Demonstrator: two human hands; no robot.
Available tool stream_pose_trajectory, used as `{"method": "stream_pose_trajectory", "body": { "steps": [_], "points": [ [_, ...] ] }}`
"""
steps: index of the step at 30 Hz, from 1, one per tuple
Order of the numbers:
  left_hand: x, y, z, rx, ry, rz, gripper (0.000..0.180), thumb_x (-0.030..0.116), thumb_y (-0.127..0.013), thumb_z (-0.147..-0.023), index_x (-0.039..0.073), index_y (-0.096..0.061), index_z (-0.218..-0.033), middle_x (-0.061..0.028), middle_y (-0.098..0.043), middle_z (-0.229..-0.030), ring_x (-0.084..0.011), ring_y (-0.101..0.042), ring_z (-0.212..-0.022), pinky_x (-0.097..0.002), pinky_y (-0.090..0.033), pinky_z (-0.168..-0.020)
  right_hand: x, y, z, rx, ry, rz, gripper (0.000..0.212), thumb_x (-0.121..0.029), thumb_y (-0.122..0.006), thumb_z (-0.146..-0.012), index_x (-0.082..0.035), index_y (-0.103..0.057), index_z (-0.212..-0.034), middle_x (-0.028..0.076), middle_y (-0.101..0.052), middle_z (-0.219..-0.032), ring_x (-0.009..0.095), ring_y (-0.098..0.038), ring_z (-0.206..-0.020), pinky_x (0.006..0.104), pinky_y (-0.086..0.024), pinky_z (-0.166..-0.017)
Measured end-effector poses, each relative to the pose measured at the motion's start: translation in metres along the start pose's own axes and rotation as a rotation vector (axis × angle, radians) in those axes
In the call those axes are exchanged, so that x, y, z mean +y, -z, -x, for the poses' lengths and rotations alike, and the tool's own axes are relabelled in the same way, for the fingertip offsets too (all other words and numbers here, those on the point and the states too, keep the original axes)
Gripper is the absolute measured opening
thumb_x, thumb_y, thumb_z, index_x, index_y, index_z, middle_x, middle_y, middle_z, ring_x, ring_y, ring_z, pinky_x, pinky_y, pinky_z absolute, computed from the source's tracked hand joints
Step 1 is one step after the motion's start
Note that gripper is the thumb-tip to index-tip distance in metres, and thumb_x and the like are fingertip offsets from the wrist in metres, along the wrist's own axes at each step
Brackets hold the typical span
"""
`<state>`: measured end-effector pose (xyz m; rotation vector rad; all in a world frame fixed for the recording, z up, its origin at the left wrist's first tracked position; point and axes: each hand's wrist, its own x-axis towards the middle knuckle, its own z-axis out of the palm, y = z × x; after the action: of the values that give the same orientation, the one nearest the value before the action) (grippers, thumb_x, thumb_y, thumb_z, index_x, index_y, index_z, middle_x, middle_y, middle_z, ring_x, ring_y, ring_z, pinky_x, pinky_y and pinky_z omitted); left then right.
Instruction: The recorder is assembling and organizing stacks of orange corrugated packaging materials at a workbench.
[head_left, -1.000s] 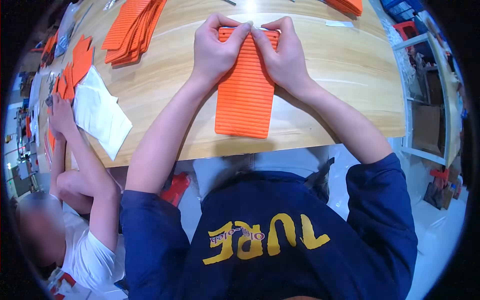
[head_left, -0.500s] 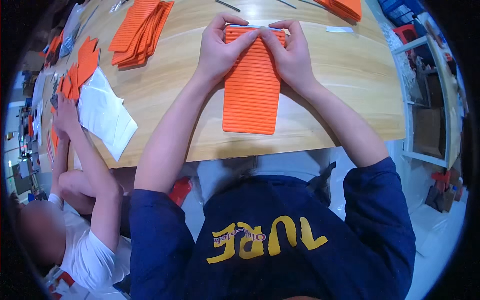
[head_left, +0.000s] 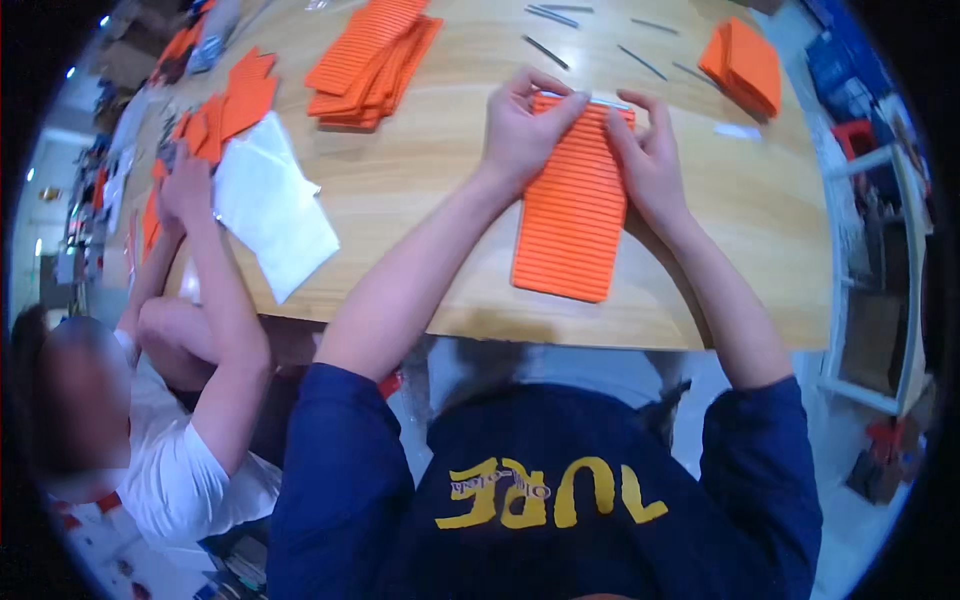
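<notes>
A flat orange ribbed panel (head_left: pixel 570 220) lies on the wooden table before me, its ribs running crosswise. Along its far edge sits a thin pale strip (head_left: pixel 606 101), partly covered by my fingers. My left hand (head_left: pixel 525 130) pinches that edge at the left, thumb on top and forefinger curled behind. At the far right corner, my right hand (head_left: pixel 652 160) grips the panel's side, its thumb on the ribs and its forefinger bent by the strip's end. Whether the strip is fixed to the panel or only laid against it I cannot tell.
Stacked orange ribbed panels (head_left: pixel 370 70) stand far left, folded orange pieces (head_left: pixel 742 68) far right. Several thin dark strips (head_left: pixel 546 52) lie beyond my hands. At left, a co-worker's hands (head_left: pixel 185 190) are among orange pieces, near white sheets (head_left: pixel 275 205). A white-framed rack (head_left: pixel 880 280) borders the right.
My thumbs, close together at the middle of the far edge before, are now apart; the right one has shifted toward the right corner. The whole view has also swung, showing more of the table's far side.
</notes>
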<state>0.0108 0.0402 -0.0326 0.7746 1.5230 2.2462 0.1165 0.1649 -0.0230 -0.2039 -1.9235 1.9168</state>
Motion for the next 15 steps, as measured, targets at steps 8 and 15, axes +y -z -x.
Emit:
{"method": "stream_pose_trajectory", "body": {
  "steps": [8,15],
  "points": [
    [0.008,0.019,-0.015,-0.137,0.042,-0.024,0.05,0.009,-0.073,-0.09,0.009,-0.06,-0.139,-0.0113,-0.062,-0.131,-0.0175,-0.063,-0.105,-0.0293,-0.055,-0.089,-0.024,-0.003,0.011,-0.001,-0.331,-0.148,0.043,-0.015,-0.058,-0.104,0.003,-0.047,-0.141,0.019,-0.068,-0.114,0.018,-0.069,-0.093,0.0265,-0.059,-0.075],
    [0.027,0.026,-0.008,-0.584,0.25,-0.311,0.042,0.02,-0.071,-0.094,0.003,-0.066,-0.132,-0.0127,-0.068,-0.121,-0.0213,-0.065,-0.111,-0.0287,-0.052,-0.096,0.002,0.004,-0.002,0.173,-0.167,-0.244,0.038,-0.026,-0.052,-0.108,0.005,-0.052,-0.131,0.017,-0.067,-0.11,0.018,-0.067,-0.087,0.0267,-0.058,-0.073]
  ]
}}
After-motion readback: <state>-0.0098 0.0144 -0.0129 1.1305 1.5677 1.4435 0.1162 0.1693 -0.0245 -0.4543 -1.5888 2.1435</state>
